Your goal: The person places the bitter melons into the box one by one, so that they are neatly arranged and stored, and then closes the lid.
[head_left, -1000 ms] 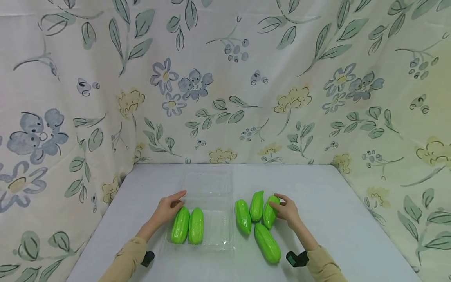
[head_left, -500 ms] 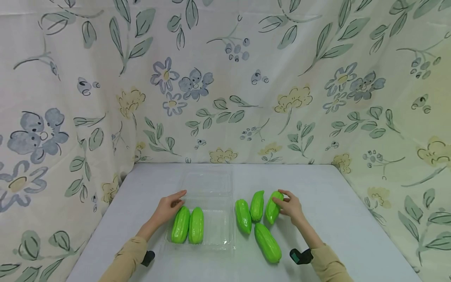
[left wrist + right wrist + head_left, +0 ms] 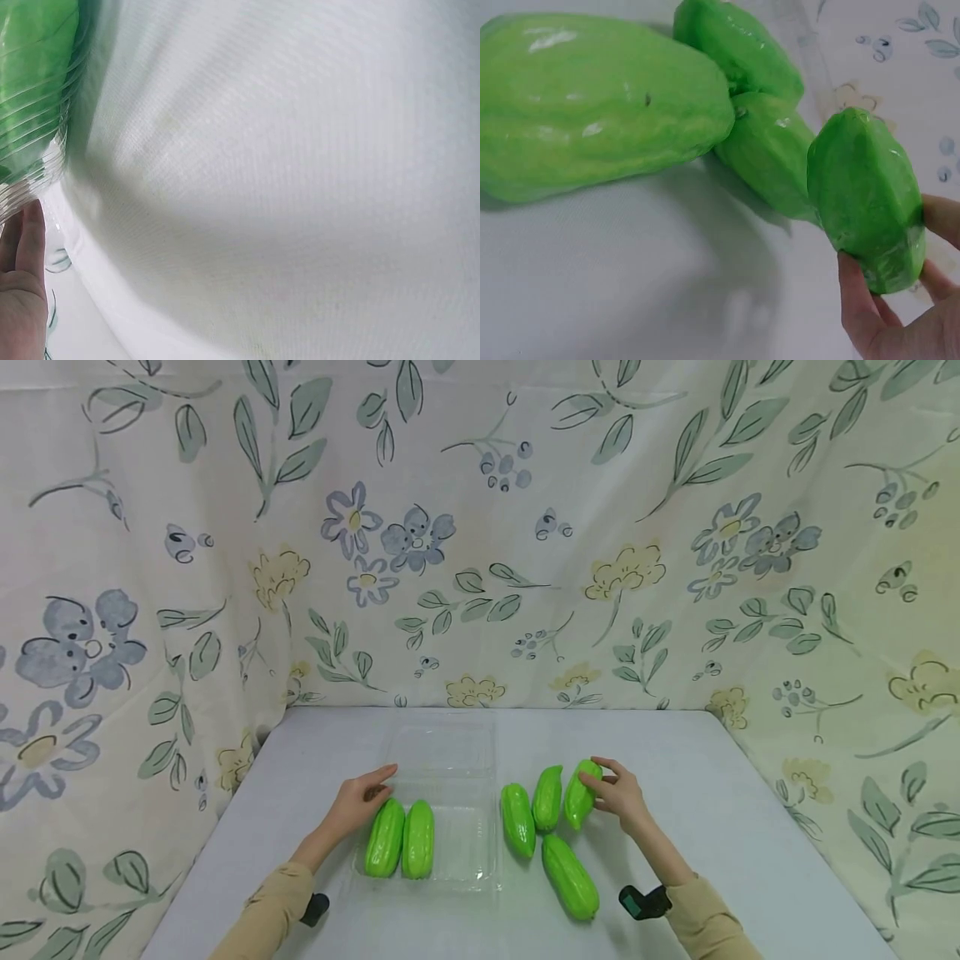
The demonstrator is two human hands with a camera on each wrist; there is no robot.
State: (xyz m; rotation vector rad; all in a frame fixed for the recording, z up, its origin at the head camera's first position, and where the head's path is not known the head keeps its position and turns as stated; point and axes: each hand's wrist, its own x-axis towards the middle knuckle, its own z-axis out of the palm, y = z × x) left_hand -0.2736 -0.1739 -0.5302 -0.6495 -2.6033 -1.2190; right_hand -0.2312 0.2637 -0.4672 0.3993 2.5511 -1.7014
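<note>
Green gourd [image 3: 577,800], from where I stand, is pinched by the right hand [image 3: 621,795], long axis running toward the tabletop's [image 3: 675,793] far edge; leftward lies the clear tray [image 3: 465,843], its left edge touched by the left hand's [image 3: 355,803] fairly straight fingers.

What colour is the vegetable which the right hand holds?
The vegetable in the right hand is green, best seen in the right wrist view.

Left wrist view: left hand [image 3: 22,289] cut off; right wrist view: right hand [image 3: 915,322], leftmost green vegetable [image 3: 600,105] cut off.
</note>
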